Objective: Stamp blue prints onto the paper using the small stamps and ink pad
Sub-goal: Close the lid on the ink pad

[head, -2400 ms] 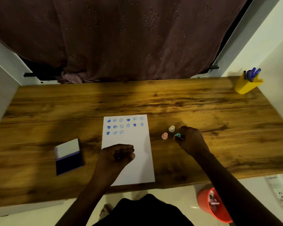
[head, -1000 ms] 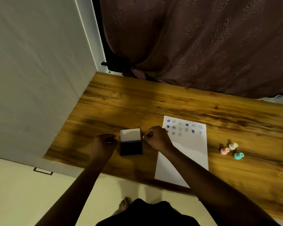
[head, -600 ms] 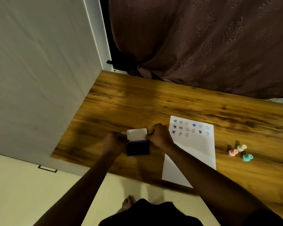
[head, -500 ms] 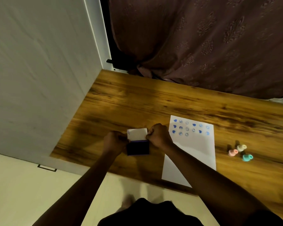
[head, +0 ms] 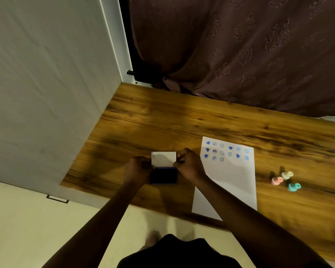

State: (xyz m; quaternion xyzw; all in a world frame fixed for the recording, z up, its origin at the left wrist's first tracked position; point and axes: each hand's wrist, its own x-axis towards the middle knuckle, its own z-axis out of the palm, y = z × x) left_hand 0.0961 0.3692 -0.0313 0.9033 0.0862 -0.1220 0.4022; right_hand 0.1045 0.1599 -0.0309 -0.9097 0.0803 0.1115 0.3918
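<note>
The ink pad (head: 163,175) lies open on the wooden table, dark blue pad toward me and its white lid (head: 163,158) folded back. My left hand (head: 137,171) grips its left side and my right hand (head: 190,167) grips the lid's right edge. To the right lies the white paper (head: 230,182) with three rows of blue prints near its top. Three small stamps sit right of the paper: a pink stamp (head: 277,180), a cream stamp (head: 287,174) and a teal stamp (head: 294,187) lying on its side.
A white wall panel (head: 46,93) rises along the table's left end. A dark patterned curtain (head: 240,55) hangs behind the table (head: 162,120). The table's near edge runs just below my hands, with pale floor beneath.
My right hand left the stamps and both hands moved left to the ink pad. They closed on its sides; my view turned left. In the last half second little has moved.
</note>
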